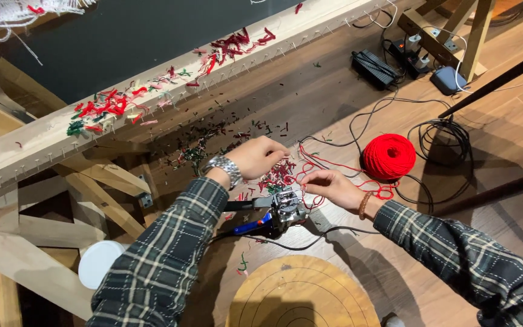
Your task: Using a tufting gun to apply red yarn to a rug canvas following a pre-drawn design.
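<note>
From my head camera: my left hand [260,156] and right hand [329,184] sit close together, each pinching the red yarn [310,165] just above the tufting gun [273,212] lying on the floor [346,103]. The yarn trails to its ball [389,156] at my right. Scraps [107,108] litter the frame [37,142].

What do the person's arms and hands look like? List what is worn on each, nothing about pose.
Both arms wear long sleeves of dark green plaid flannel with pale check lines. The left hand is bare, with a silver metal link wristwatch at the cuff. The right hand is bare, with a brown beaded bracelet at the wrist. No gloves or rings show.
</note>
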